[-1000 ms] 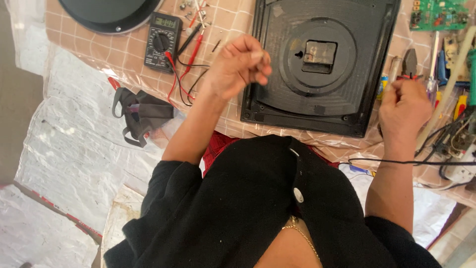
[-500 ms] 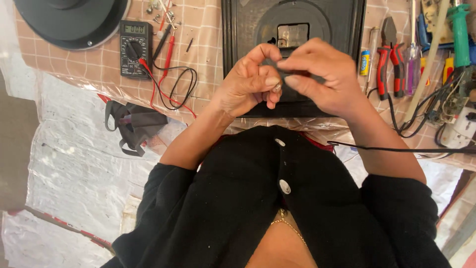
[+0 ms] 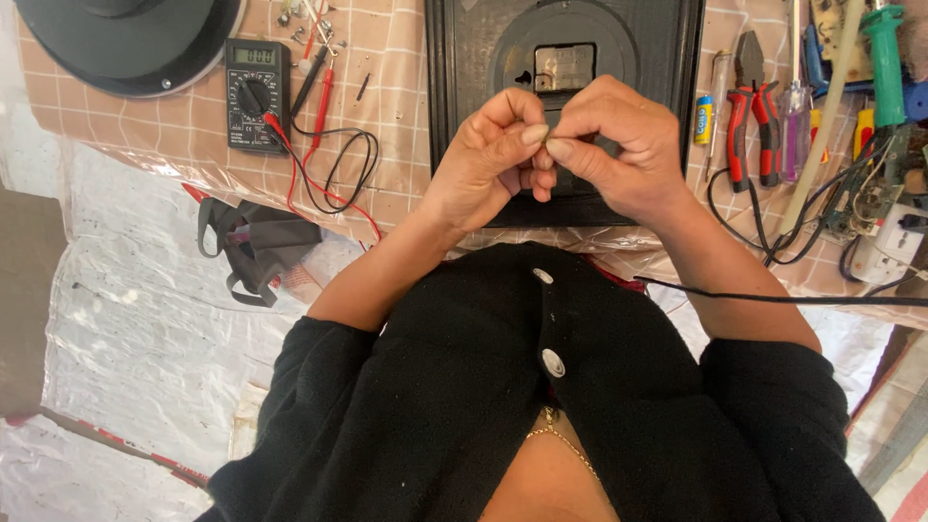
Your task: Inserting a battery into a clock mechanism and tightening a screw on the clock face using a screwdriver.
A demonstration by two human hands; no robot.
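- The left hand (image 3: 483, 164) and the right hand (image 3: 619, 150) are meeting just above the lower edge of a square black wall clock (image 3: 667, 106) that is lying face down on the table (image 3: 387, 97).
- Both hands are curling inward, with thumb and forefinger tips pressing toward each other at the centre; whatever small part they are pinching between them is too small and too hidden to identify.
- The clock's rear is showing a round raised panel and, in its middle, the square movement housing (image 3: 564, 66), which is sitting just beyond the fingertips.
- A black digital multimeter (image 3: 256, 94) is resting to the left of the clock, with its red and black test leads (image 3: 329, 174) looping over the checked, plastic-covered tablecloth.
- A round dark disc (image 3: 126, 39) is lying at the upper left corner, beside the multimeter.
- Red-handled pliers (image 3: 746, 116) and a clear purple-handled screwdriver (image 3: 795, 111) are lying to the right of the clock, near a tangle of black wires (image 3: 773, 242).
- A green-handled tool (image 3: 884, 48) is lying at the far right.
- A dark folded strap or pouch (image 3: 256, 246) is hanging at the table's near edge, well apart from the hands.
- The person is wearing a black buttoned garment (image 3: 541, 406), filling the lower view.
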